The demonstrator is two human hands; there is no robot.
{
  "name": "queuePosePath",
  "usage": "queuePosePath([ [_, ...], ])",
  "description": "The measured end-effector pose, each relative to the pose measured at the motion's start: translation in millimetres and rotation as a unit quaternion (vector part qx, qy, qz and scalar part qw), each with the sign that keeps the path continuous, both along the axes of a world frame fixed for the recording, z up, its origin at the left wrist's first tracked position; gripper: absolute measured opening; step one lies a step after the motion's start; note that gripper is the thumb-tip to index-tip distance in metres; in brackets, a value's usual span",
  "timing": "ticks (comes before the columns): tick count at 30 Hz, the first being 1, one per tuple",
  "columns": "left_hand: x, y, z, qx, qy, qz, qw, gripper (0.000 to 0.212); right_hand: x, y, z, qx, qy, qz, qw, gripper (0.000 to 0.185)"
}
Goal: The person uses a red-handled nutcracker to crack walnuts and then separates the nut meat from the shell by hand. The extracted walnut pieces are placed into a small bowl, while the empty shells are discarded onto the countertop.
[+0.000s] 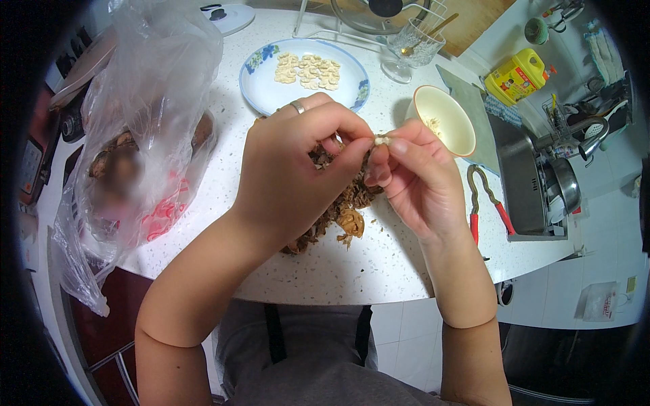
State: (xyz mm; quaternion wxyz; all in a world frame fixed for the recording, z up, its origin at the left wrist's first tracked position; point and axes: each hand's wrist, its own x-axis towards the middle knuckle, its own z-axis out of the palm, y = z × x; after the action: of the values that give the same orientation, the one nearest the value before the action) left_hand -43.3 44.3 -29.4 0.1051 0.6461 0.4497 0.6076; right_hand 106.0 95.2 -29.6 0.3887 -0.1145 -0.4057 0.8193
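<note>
Between the fingertips of my left hand and my right hand is a small pale piece of walnut kernel, pinched from both sides. A ring sits on a finger of the left hand. Below the hands lies a heap of broken walnut shells and brown skins, partly hidden by the left hand. Beyond them, a blue-rimmed oval plate holds several pale peeled walnut kernels in a cluster. To the right, a cream bowl with an orange rim contains small pale pieces.
A clear plastic bag with whole walnuts stands at the left. Red-handled nutcracker pliers lie beside the sink. A glass goblet stands behind the bowl, near a wire rack with a pot lid. A yellow detergent bottle is farther right.
</note>
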Motion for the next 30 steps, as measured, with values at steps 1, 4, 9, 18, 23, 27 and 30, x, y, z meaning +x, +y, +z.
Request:
queuePosePath([
  [1,1,0,0,0.002,0.002,0.000,1.000,0.005,0,0,0,0.001,-0.001,0.001,1.000,0.006],
  [4,0,-2,3,-0.009,0.021,-0.020,1.000,0.005,1,2,-1,-0.009,-0.001,0.018,1.000,0.006],
  [9,-1,-1,1,-0.008,0.014,-0.030,0.999,0.006,2,3,0,-0.012,-0.001,0.065,0.998,0.005],
  [18,-8,-3,-4,-0.134,-0.040,-0.088,0.986,0.007,6,4,5,0.012,-0.003,0.023,1.000,0.008],
  [23,-3,-3,-1,-0.100,-0.026,-0.084,0.991,0.007,5,4,7,0.044,-0.018,0.014,0.999,0.009],
  [27,1,-5,3,-0.117,-0.081,-0.095,0.985,0.006,6,5,6,0.060,-0.033,0.003,0.998,0.009],
  [30,0,-7,5,-0.126,-0.068,-0.099,0.985,0.005,7,5,5,0.067,-0.044,-0.003,0.997,0.009],
])
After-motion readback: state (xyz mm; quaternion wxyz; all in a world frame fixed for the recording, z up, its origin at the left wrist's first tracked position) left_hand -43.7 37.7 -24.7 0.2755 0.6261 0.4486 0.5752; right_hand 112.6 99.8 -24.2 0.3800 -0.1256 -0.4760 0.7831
